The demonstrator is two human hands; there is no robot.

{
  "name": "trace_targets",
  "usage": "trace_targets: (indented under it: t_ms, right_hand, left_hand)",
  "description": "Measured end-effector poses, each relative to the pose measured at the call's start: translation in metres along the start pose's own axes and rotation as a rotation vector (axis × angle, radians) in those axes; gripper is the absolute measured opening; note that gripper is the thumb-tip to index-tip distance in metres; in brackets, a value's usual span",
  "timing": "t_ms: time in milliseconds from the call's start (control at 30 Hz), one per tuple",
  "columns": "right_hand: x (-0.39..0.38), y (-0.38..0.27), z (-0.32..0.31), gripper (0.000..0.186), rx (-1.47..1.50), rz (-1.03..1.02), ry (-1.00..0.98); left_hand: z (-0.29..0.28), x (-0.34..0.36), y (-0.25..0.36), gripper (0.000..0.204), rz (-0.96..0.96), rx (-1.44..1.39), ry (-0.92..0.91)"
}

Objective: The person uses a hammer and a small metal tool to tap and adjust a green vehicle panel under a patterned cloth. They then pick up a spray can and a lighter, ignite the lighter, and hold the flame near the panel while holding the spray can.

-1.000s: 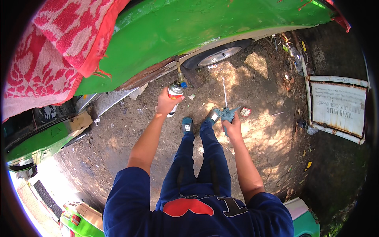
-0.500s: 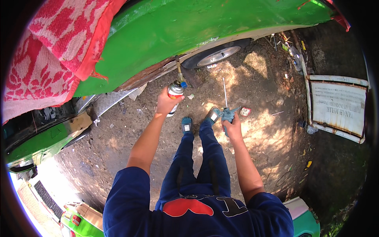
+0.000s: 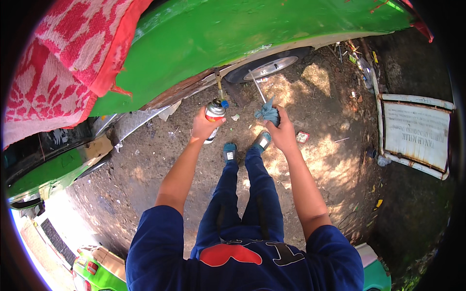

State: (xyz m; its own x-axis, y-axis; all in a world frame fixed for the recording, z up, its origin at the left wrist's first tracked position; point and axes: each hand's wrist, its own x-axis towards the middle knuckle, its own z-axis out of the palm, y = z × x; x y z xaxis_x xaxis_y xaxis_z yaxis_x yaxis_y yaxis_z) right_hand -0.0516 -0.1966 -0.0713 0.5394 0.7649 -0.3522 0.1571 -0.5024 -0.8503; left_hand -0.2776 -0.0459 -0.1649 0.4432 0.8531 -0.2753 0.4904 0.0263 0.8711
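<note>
My left hand [image 3: 203,127] grips the torch can [image 3: 214,112], right hand [image 3: 282,133] the rod [image 3: 257,86] and rag [image 3: 267,113] at 12 o'clock; both unmoved.

Green car body [image 3: 252,34], red-patterned towel [image 3: 53,72]

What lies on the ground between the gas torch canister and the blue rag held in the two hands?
In the head view, only bare dirt with a small pale scrap lies between canister and rag.

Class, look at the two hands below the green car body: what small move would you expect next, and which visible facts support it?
Probably bringing the thin metal rod to the torch tip. The left hand holds a small gas torch canister whose nozzle points up at the rusty lower edge of the green car body; the right hand grips the rod through a blue-grey cloth, apart from the nozzle.
</note>
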Motion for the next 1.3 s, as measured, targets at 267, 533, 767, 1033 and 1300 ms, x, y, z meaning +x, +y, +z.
trace_targets:
  t_ms: [267,533,767,1033,1300]
  right_hand:
    - [0.052,-0.038,0.011,0.045,-0.307,-0.133,-0.074]
    - [0.066,-0.048,0.026,0.041,-0.358,-0.238,-0.029]
    - [0.077,-0.042,0.026,0.034,-0.227,-0.208,-0.1]
    - [0.067,-0.048,0.041,0.034,-0.435,-0.297,0.036]
    - [0.042,-0.035,0.013,0.039,-0.194,-0.101,0.008]
  left_hand:
    - [-0.01,-0.009,-0.005,0.061,0.003,0.075,0.009]
    - [-0.021,-0.017,-0.017,0.063,-0.054,0.096,-0.05]
    - [-0.023,-0.027,-0.02,0.069,-0.063,0.021,-0.086]
    - [-0.029,-0.037,-0.019,0.066,-0.067,-0.044,-0.093]
    - [-0.024,-0.035,-0.013,0.067,-0.063,0.033,-0.135]
